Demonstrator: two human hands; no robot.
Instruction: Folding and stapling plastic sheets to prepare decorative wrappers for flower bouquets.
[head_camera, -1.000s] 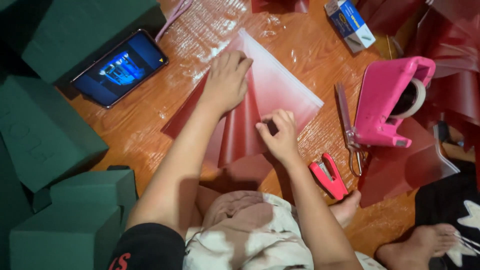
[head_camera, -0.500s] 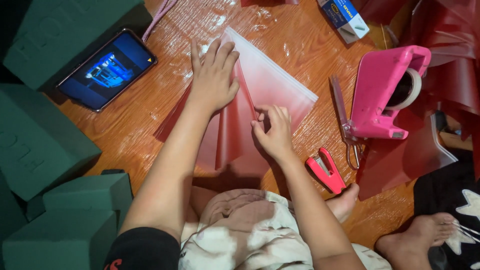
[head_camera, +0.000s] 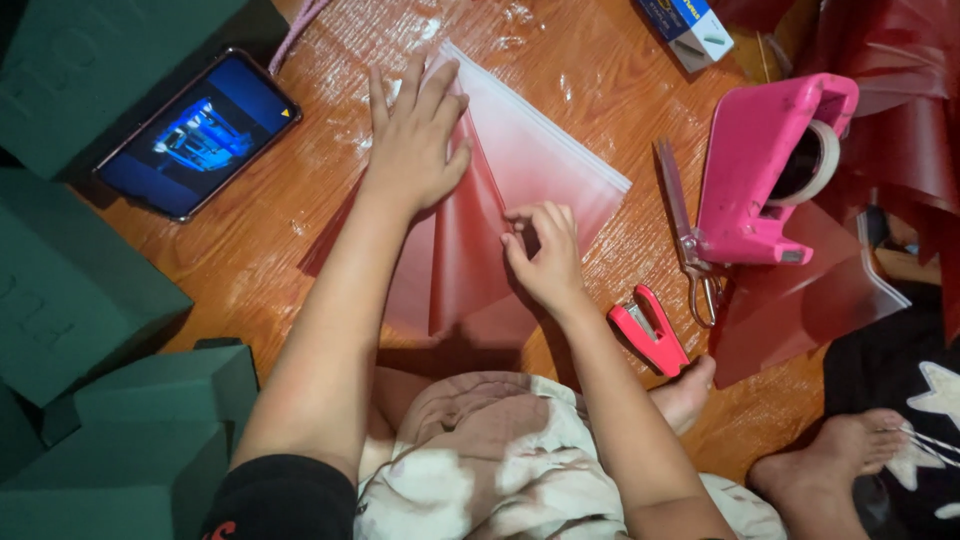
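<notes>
From my head camera, my left hand (head_camera: 415, 140) presses flat, fingers spread, on the red-to-white wrapping sheet (head_camera: 540, 165) lying on the wooden floor (head_camera: 600, 70). My right hand (head_camera: 545, 255) pinches a fold in the sheet, fingers together. A pink stapler (head_camera: 650, 330) lies just beside.

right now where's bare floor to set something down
Bare wood lies between the phone and the left hand, and above the red-to-white sheet toward the small box. Crowded right: scissors, pink tape dispenser, stapler.
</notes>
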